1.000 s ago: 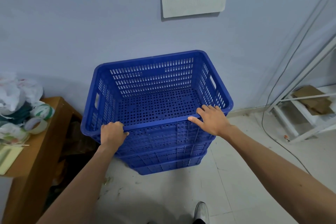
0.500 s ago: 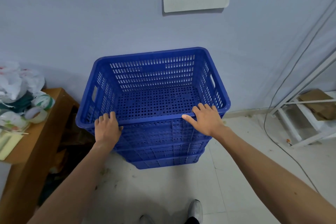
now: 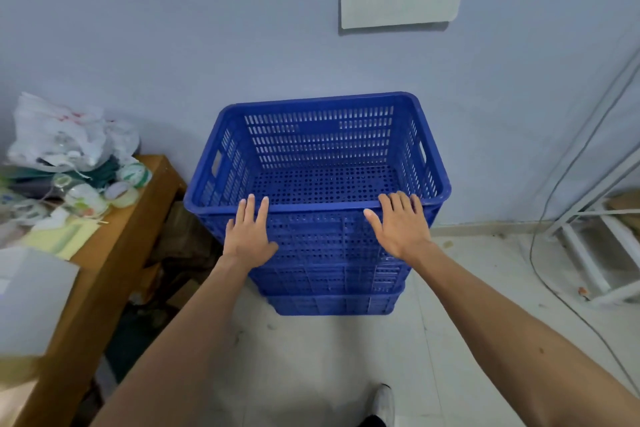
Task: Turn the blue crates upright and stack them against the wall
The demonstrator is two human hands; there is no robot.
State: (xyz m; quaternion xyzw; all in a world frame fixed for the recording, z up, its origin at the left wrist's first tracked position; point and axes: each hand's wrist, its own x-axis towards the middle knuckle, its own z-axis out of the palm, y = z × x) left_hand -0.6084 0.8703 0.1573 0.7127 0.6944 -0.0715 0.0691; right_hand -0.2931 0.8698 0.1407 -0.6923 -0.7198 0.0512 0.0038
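Head view shows the stack [image 3: 332,305] of blue crates standing upright on the floor [image 3: 311,357] at the foot of the wall [image 3: 207,28]. Its back rim is close to the wall, though I cannot tell whether it touches. The left hand [image 3: 249,236] and right hand [image 3: 400,229] lie flat on the near face of the top crate [image 3: 318,100], fingers straight and slightly spread with the tips at the near rim and nothing gripped. Pressure lands high on the stack, so a hard shove could tilt it or skew the top crate in its nest instead of sliding the whole stack. The stack's left corner sits near the corner of the wooden table [image 3: 138,218] and could catch there, while a cable [image 3: 540,218] hangs down to the floor on the right. The top crate holds nothing — its perforated bottom is bare — and what lies inside the lower crates is hidden.
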